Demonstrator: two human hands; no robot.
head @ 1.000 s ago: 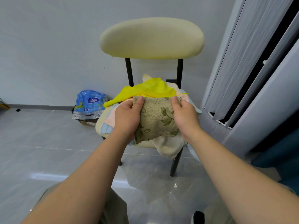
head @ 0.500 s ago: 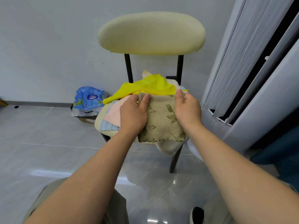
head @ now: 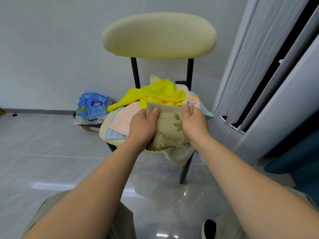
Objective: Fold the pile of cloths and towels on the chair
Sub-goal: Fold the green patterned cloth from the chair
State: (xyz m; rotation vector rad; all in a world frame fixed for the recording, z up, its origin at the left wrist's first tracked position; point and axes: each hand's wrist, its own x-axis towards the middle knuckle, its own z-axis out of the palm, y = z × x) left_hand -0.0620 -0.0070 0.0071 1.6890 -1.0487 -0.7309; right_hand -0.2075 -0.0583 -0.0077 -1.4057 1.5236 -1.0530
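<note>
One chair (head: 159, 35) is noted, with an oval, cream, padded backrest carried on two black metal posts and a rounded cream seat. The pile of cloths is heaped on the seat. An olive terry towel (head: 170, 128), nappy, printed with darker leaves and finished with a pinked lower edge, lies flat on the front of the pile. Its far left corner is pinched by the left hand (head: 142, 126), thumb laid on top. Its far right corner is clamped in the curled fingers of the right hand (head: 195, 125). The two hands are held apart, with the towel's width between them. Behind the towel, one smooth bright yellow cloth (head: 155, 94) is draped in folds over the top of the heap. One soft pink cloth (head: 120, 119) is seen left of the towel, and one pale blue ribbed cloth (head: 112, 135) with a zigzag edge beneath it. One cream fleecy towel (head: 177, 155) hangs over the seat's front edge. More pink is seen at the right of the heap; whether it is a separate piece cannot be told. One crinkled blue plastic packet (head: 92, 106) rests by the wall on the glossy grey tiled floor (head: 51, 152). Grey ribbed folding panels (head: 259, 66) stand at the right.
</note>
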